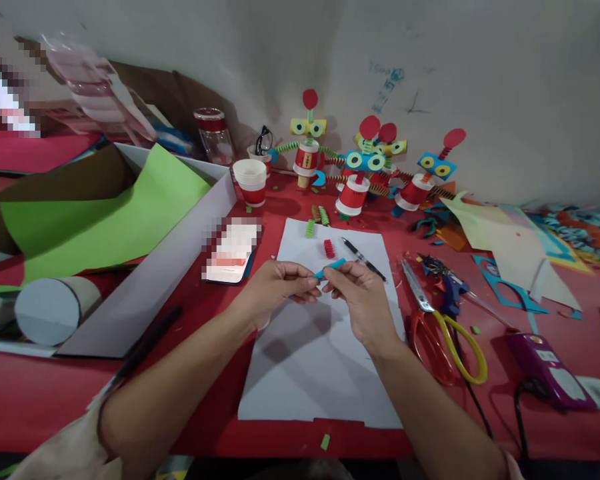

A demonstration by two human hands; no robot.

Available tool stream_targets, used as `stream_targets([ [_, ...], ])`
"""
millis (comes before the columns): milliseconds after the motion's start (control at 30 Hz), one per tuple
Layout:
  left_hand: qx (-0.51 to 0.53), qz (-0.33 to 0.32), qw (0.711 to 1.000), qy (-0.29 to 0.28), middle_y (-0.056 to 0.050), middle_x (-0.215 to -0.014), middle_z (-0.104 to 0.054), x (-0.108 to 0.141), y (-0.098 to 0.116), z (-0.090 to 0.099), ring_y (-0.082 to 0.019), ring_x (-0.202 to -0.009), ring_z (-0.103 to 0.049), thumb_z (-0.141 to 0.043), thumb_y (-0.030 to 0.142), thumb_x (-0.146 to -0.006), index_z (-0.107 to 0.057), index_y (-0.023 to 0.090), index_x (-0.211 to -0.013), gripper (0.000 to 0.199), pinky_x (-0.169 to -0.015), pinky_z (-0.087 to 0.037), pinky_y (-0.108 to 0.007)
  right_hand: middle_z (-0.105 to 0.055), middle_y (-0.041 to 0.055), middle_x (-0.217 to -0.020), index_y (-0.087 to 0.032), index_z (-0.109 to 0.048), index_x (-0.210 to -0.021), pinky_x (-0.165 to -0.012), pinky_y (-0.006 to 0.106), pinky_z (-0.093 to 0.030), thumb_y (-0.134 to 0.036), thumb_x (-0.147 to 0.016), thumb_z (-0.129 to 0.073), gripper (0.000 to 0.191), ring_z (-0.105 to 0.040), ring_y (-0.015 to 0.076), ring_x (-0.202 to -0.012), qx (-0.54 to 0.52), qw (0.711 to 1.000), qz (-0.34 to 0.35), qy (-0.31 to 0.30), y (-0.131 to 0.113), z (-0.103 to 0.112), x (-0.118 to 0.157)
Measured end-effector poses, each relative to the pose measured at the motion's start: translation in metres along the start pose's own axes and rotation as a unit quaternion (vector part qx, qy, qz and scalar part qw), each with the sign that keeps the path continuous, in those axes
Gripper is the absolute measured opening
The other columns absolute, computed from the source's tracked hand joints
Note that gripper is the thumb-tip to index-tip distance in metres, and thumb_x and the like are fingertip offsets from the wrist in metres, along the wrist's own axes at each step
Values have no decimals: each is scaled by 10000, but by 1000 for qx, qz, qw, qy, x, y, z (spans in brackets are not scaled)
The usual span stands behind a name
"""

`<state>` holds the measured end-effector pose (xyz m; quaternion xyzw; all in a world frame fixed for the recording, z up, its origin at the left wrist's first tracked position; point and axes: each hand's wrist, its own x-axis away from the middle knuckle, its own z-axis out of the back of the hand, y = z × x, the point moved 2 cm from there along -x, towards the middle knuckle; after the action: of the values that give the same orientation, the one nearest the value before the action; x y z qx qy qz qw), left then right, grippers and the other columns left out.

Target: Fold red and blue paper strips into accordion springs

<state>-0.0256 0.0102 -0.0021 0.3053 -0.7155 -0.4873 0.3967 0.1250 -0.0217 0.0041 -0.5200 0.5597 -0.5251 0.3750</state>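
A narrow blue paper piece [334,265] is pinched between my two hands above a white sheet [325,373]. My left hand [287,283] has its fingers closed on the lower left end of the piece. The fingers of my right hand [355,287] grip it near its middle, and its upper right end sticks out past them. Just beyond my hands, a folded red paper spring [329,249] and a black pen [364,259] lie on the sheet. A folded green spring [310,229] rests near the sheet's far edge.
Paper-cup robots [353,195] stand at the back beside stacked cups [250,181]. Scissors [425,300], a glue gun [451,293] and a purple device [550,370] are on the right. A box [180,230] with green paper [105,223] and a phone [234,250] are left.
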Motion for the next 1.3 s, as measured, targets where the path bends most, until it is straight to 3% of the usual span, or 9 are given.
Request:
stream_targets([
  [200, -7, 13, 1000, 10, -53, -709, -720, 3, 3, -4, -145, -627, -647, -709, 300, -717, -688, 161, -712, 140, -634, -472, -272, -612, -13, -571, -181, -652, -626, -520, 223, -395, -351, -731, -694, 205, -565, 104, -552, 4, 1000, 3, 21, 0, 2, 0],
  [367, -9, -16, 1000, 23, -39, -673, -703, 4, 4, -6, -145, -599, -634, -723, 297, -699, -682, 162, -701, 141, -625, -474, -278, -640, -23, -617, -200, -663, -711, -537, 232, -436, -314, -688, -727, 132, -597, 118, -568, 40, 999, 27, -10, -1, -2, 2],
  [633, -27, -2, 1000, -13, -54, -758, -721, 0, 0, -3, -137, -664, -645, -686, 258, -739, -694, 154, -776, 111, -671, -477, -271, -632, -24, -554, -183, -671, -667, -506, 229, -392, -346, -665, -739, 176, -604, 115, -523, 9, 999, -33, 15, -5, 5, -3],
  [900, 43, 33, 996, -76, -76, -889, -729, 2, -2, -3, -147, -787, -668, -716, 174, -693, -698, 147, -903, 212, -788, -510, -295, -633, -24, -534, -185, -676, -664, -492, 230, -373, -330, -632, -769, 175, -595, 111, -506, -11, 998, -29, 52, -2, 10, -8],
  [1167, 25, 39, 997, -65, -50, -806, -727, 1, -4, -3, -132, -748, -668, -673, 149, -716, -694, 164, -826, 113, -758, -520, -284, -627, -9, -547, -189, -684, -671, -479, 244, -363, -353, -663, -743, 175, -562, 116, -497, 13, 999, 15, 42, -5, 9, -8],
  [1300, 13, 30, 999, -29, -54, -791, -725, 1, -2, -4, -140, -741, -667, -660, 118, -710, -689, 157, -788, 92, -767, -521, -302, -620, -20, -540, -199, -700, -711, -478, 253, -345, -313, -623, -768, 160, -522, 110, -488, 14, 998, 38, 57, -5, 11, -9],
])
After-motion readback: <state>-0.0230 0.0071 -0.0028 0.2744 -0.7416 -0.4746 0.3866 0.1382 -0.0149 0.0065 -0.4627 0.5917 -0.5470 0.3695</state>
